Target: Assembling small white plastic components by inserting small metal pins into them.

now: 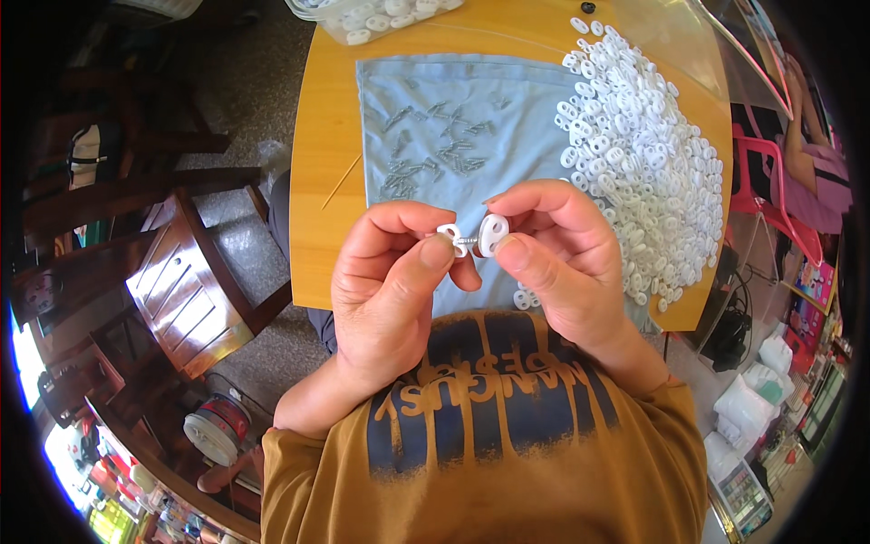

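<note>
My left hand (385, 281) pinches a small white plastic piece (447, 230) between thumb and fingers. In my right hand (571, 258), thumb and forefinger grip a white oval piece with two holes (494, 234). A short thin metal spring (468, 241) bridges the gap between the two pieces, which face each other above the cloth. Beyond my hands, several small metal springs (444, 136) lie scattered on a light blue cloth (517, 109). A big heap of white oval pieces (634, 136) spreads over the table's right side, past my right hand.
The wooden table (322, 118) also bears a clear plastic tub (372, 27) of white pieces at its far edge. A thin wooden stick (341, 183) lies left of the cloth. A wooden chair (190, 281) stands at the left. Another person's arm (799, 136) and a pink chair (761, 190) are at the right.
</note>
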The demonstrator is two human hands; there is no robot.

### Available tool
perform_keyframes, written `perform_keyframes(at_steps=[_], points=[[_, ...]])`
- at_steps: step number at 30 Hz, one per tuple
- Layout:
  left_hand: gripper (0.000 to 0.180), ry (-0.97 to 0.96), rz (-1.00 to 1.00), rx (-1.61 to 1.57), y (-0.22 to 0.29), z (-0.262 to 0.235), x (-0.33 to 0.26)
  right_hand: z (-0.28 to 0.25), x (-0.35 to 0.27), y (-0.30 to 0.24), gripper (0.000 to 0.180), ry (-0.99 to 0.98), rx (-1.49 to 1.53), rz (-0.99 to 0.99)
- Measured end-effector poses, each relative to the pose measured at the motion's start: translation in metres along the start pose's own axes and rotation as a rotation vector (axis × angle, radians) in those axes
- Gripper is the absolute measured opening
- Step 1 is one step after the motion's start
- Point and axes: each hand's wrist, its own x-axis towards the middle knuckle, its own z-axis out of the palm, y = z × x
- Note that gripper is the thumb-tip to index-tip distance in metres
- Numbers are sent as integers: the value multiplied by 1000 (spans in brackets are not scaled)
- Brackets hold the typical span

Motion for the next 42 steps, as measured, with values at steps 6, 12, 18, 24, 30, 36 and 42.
perform_keyframes(at_steps=[6, 12, 18, 24, 30, 36, 42], points=[[15, -14, 3, 2, 0, -2, -1, -1, 2, 1, 24, -53, 82, -50], [16, -10, -2, -3, -1, -2, 0, -4, 2, -1, 26, -63, 127, 51], [15, 5, 1, -19, -2, -2, -1, 0, 1, -3, 20, 59, 48, 102], [15, 11, 13, 53, -3, -3, 0, 4, 3, -5, 17, 153, -14, 125], [14, -2, 60, 134, -5, -2, 0, 5, 3, -6, 18, 128, -14, 116], [14, -13, 83, 175, -6, -3, -1, 6, 3, -6, 18, 137, -33, 118], [14, 6, 85, 196, -8, -4, -1, 6, 4, -7, 17, 116, -30, 127]])
